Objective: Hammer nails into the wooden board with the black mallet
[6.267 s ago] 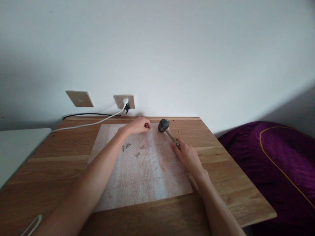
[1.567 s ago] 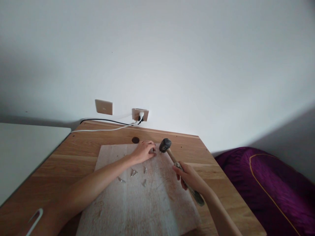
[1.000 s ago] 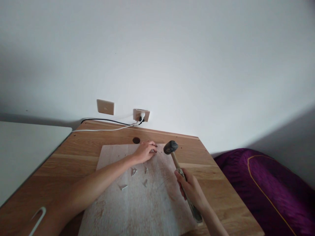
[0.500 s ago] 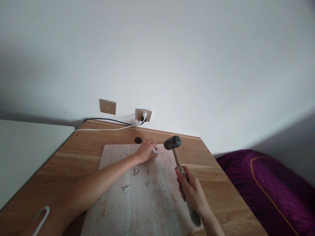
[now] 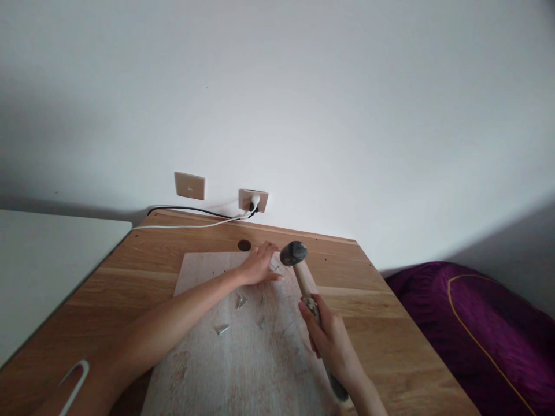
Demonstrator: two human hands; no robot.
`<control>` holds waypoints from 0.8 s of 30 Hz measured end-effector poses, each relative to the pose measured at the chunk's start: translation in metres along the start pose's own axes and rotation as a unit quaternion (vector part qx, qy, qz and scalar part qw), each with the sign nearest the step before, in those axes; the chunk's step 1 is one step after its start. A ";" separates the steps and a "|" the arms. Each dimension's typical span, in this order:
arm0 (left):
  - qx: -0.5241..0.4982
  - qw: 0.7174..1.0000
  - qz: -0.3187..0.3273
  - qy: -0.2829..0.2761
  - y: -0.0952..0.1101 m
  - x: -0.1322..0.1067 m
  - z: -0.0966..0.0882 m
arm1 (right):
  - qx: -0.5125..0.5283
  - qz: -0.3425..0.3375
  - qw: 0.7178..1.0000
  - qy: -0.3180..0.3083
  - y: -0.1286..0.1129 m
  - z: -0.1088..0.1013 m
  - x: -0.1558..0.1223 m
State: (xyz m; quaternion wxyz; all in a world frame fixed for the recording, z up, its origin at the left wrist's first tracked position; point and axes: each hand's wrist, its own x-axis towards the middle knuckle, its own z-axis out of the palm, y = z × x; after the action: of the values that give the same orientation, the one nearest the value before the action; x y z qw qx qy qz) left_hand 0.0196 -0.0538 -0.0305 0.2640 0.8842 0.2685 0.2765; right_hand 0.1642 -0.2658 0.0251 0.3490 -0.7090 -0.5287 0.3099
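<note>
Your right hand (image 5: 330,342) is wrapping the wooden handle of the round-headed hammer (image 5: 302,280). Your left hand (image 5: 259,267), grip unclear, is resting on the pale grainy board (image 5: 243,358).

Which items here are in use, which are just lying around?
In use: dark-headed wooden-handled hammer in right hand; small nail at left hand; pale wooden board; loose nails.
Lying about: white cable; white U-shaped piece; purple cushion.
</note>
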 end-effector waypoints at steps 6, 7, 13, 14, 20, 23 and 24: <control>-0.022 1.000 -0.004 0.014 -0.002 0.001 0.002 | 0.038 0.024 0.999 0.023 0.009 0.000 -0.001; -0.021 1.000 -0.002 0.015 -0.002 0.001 0.002 | 0.054 0.023 0.998 0.039 0.012 0.000 -0.002; -0.009 1.000 -0.012 0.011 0.000 0.003 0.002 | 0.086 0.033 0.995 0.047 0.019 0.002 -0.006; -0.013 1.000 -0.009 0.006 0.000 0.003 0.002 | 0.086 0.031 0.995 0.044 0.018 0.002 -0.006; -0.006 1.000 0.006 -0.012 -0.001 0.001 0.000 | 0.069 -0.001 0.997 0.031 0.005 0.006 0.000; -0.011 1.000 -0.015 -0.003 0.002 0.001 -0.003 | 0.022 -0.008 1.000 -0.003 0.006 0.008 0.004; -0.012 1.000 -0.021 -0.003 0.003 0.001 -0.003 | 0.007 -0.008 1.000 -0.013 0.008 0.009 0.004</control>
State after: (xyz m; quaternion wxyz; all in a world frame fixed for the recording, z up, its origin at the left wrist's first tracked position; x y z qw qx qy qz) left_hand 0.0189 -0.0548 -0.0258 0.2805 0.8760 0.2829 0.2718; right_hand 0.1624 -0.2617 0.0129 0.3495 -0.6983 -0.5364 0.3202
